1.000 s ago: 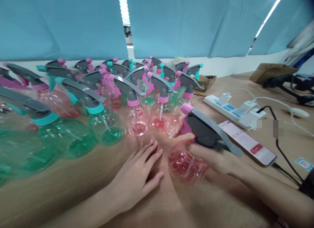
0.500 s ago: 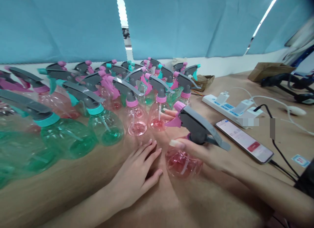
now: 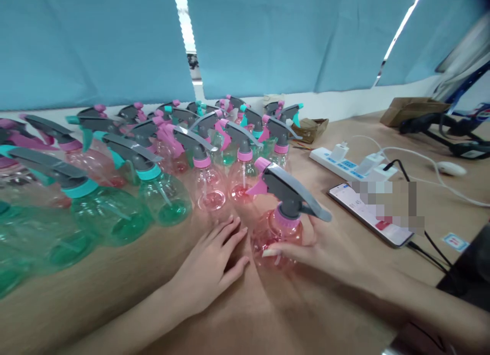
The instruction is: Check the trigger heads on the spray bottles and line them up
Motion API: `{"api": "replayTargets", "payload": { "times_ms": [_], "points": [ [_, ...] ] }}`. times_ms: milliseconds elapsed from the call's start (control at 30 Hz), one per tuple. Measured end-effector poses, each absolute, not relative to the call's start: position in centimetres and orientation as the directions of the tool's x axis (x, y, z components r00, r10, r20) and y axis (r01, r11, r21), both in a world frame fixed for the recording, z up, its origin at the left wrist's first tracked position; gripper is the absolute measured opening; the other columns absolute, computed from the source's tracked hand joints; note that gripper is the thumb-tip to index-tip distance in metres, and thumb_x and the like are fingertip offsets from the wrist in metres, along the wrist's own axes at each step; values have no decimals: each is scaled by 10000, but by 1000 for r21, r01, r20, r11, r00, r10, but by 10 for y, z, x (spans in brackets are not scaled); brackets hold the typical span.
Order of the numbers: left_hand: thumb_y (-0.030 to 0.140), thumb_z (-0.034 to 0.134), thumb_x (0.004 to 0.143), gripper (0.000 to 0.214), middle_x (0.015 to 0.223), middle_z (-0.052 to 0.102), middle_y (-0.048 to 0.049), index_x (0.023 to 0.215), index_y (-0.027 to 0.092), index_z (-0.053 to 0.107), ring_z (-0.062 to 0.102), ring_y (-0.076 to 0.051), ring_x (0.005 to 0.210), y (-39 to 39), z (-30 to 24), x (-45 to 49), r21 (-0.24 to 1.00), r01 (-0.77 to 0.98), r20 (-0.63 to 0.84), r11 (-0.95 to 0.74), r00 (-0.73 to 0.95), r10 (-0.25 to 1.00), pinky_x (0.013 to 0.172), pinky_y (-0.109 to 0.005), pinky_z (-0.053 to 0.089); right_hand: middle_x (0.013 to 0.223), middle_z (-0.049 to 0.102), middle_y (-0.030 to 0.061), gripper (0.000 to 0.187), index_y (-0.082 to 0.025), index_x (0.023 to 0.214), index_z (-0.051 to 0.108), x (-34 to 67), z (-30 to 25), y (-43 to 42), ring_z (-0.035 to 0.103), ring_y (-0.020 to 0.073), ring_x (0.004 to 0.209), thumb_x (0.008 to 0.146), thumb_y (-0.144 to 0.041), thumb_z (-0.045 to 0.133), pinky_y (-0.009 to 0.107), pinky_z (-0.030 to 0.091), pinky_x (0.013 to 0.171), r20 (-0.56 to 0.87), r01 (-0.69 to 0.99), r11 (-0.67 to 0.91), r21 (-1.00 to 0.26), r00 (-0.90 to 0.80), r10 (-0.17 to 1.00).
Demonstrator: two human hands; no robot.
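Observation:
My right hand (image 3: 306, 250) is closed around the body of a clear pink spray bottle (image 3: 268, 230), thumb across its front and the other fingers mostly hidden behind it. This bottle stands on the table with a grey and pink trigger head. To its left my left hand (image 3: 218, 255) lies flat on the tabletop, fingers stretched out and holding nothing. Just beyond the left fingertips are a pink spray bottle (image 3: 210, 189) and a second pink spray bottle (image 3: 242, 179). A green spray bottle (image 3: 164, 197) with a turquoise collar stands left of them.
Several more pink and green spray bottles crowd the table's left and back, such as a large green one (image 3: 111, 212). At right are a white power strip (image 3: 331, 162) with chargers, a phone (image 3: 356, 207), cables and a cardboard box (image 3: 411, 111). Blue curtain (image 3: 260, 39) hangs behind.
My right hand has slid from the neck of the pink spray bottle down around its body. The bottle appears slightly further left in view. My left hand stays flat.

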State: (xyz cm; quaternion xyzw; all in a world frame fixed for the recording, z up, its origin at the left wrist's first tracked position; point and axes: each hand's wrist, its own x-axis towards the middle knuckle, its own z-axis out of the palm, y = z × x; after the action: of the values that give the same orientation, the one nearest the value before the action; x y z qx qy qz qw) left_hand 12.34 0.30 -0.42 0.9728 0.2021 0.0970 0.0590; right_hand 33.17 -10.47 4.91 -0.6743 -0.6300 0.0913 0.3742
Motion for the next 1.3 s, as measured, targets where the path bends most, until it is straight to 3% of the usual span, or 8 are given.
{"api": "replayTargets", "payload": {
  "times_ms": [100, 200, 333, 467, 567, 667, 767, 1300],
  "points": [
    [416, 457, 970, 447, 1462, 429, -127, 1323, 148, 518, 400, -308, 1336, 1, -5, 127, 142, 392, 166, -909, 896, 412, 1078, -497, 349, 1108, 663, 108, 533, -215, 1100, 583, 336, 40, -110, 617, 330, 1043, 749, -611, 641, 509, 490, 861, 352, 814, 15, -580, 235, 906],
    [405, 456, 967, 458, 1457, 434, -137, 1338, 142, 511, 395, -327, 1335, -2, -5, 134, 124, 401, 159, -907, 895, 417, 1058, -511, 366, 1076, 667, 97, 498, -214, 1115, 554, 345, 39, -115, 633, 295, 991, 779, -570, 641, 444, 505, 821, 361, 808, 26, -589, 234, 903],
    [384, 463, 968, 472, 1442, 450, -147, 1363, 126, 491, 372, -332, 1346, -7, -5, 147, 101, 364, 147, -926, 915, 376, 1062, -519, 353, 930, 670, 33, 363, -231, 1008, 558, 370, 45, -124, 642, 224, 821, 798, -510, 656, 328, 498, 675, 385, 793, 52, -607, 236, 893],
    [371, 479, 962, 467, 1454, 433, -152, 1356, 122, 495, 377, -316, 1345, -10, -5, 165, 114, 314, 156, -943, 931, 329, 1068, -504, 348, 808, 625, 32, 388, -206, 841, 577, 408, 45, -122, 586, 232, 750, 769, -580, 647, 351, 452, 652, 394, 814, -3, -580, 284, 874],
    [361, 494, 956, 462, 1451, 440, -145, 1355, 127, 492, 363, -299, 1358, -11, -4, 181, 145, 293, 144, -945, 939, 313, 1087, -487, 328, 966, 648, 56, 366, -203, 964, 611, 437, 42, -108, 595, 256, 905, 807, -534, 632, 383, 449, 781, 406, 815, 19, -579, 269, 873],
    [359, 494, 955, 471, 1457, 433, -139, 1365, 128, 476, 343, -288, 1371, -9, -4, 197, 182, 281, 121, -942, 945, 305, 1096, -482, 317, 909, 651, 65, 374, -186, 916, 618, 460, 40, -87, 611, 258, 837, 797, -541, 633, 385, 458, 743, 420, 825, -6, -566, 295, 858],
    [362, 485, 960, 466, 1461, 427, -141, 1361, 125, 477, 339, -285, 1374, -5, -4, 209, 206, 277, 115, -938, 946, 305, 1096, -483, 317, 896, 664, 82, 430, -164, 991, 612, 476, 38, -65, 622, 273, 807, 789, -542, 636, 414, 462, 748, 425, 828, -34, -560, 322, 846],
    [332, 473, 964, 411, 1442, 453, -127, 1330, 147, 509, 374, -273, 1354, 2, -3, 231, 212, 297, 137, -931, 934, 329, 1092, -457, 326, 1052, 693, 139, 489, -141, 1154, 586, 499, 30, -21, 660, 302, 953, 810, -484, 638, 460, 502, 842, 449, 801, 37, -597, 296, 843]
  ]
}}
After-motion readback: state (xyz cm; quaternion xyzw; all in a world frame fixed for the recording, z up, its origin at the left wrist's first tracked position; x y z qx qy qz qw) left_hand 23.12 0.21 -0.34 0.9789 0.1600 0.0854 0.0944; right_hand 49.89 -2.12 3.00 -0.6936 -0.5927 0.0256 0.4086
